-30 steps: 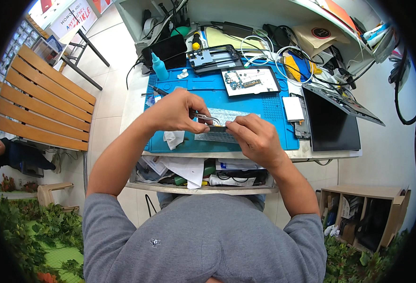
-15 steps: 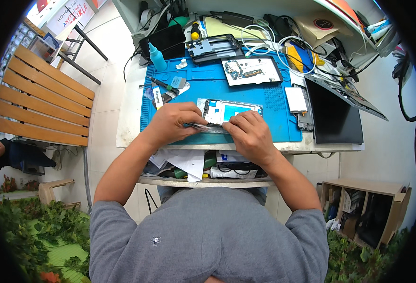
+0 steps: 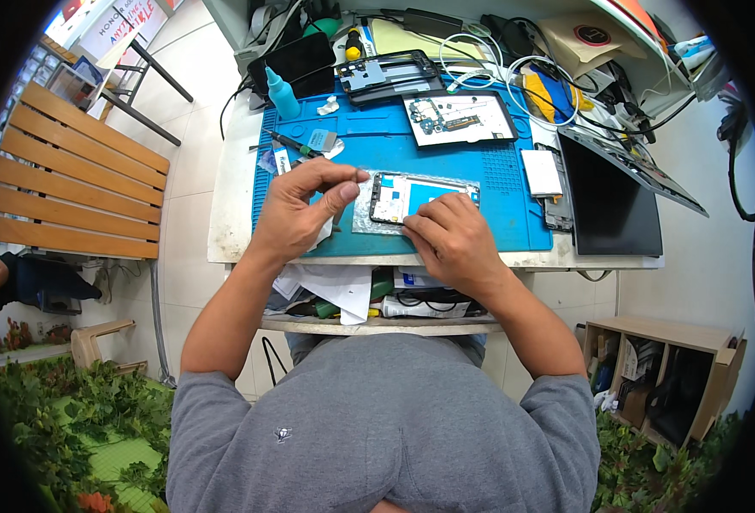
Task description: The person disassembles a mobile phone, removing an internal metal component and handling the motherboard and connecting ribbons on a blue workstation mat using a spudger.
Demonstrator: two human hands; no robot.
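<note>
A phone's mid-frame (image 3: 388,205), black-edged with a white inside and a blue opening, lies on a clear plastic sheet (image 3: 363,224) over the blue repair mat (image 3: 360,245). My right hand (image 3: 456,241) has its fingers pressed together on the frame's near edge, gripping it there. Beside the frame's left end, my left hand (image 3: 299,209) is raised with thumb and forefinger drawn together. Whatever these fingertips may hold is too small to make out. Behind my left hand lie a screwdriver (image 3: 295,144) and a grey flat piece (image 3: 322,140).
An opened device with a circuit board (image 3: 461,120) and a black phone housing (image 3: 390,75) lie farther back. A blue bottle (image 3: 283,96) stands back left. At right are a white battery (image 3: 542,173), a dark screen panel (image 3: 610,201) and looped white cables (image 3: 514,81).
My left hand has moved from the frame's near edge up to its left corner. The clear sheet, lifted along its near side before, now lies flatter. My right hand stays at the frame.
</note>
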